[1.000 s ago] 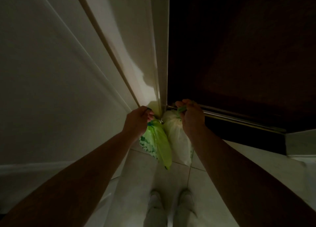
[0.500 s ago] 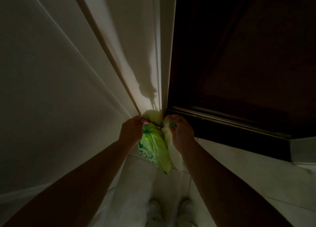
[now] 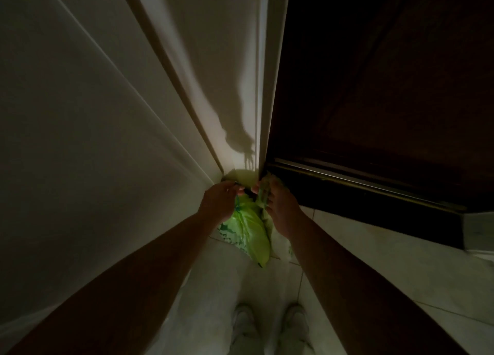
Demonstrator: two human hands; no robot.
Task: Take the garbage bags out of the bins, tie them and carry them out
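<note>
Both hands now sit below the door rail (image 3: pixel 347 179), arms outstretched. Left hand (image 3: pixel 219 202) fingers clench the green garbage bag (image 3: pixel 247 231) neck; right hand (image 3: pixel 280 210) fingers grip a paler bag (image 3: pixel 264 194) alongside.

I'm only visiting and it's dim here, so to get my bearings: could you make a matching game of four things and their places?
1 green bag
2 pale bag
3 dark door
4 white shoes

A bottom edge, on the tiled floor
B gripped by the left hand
C upper right
D gripped by the right hand, mostly hidden

Pairs: 1-B, 2-D, 3-C, 4-A
</note>
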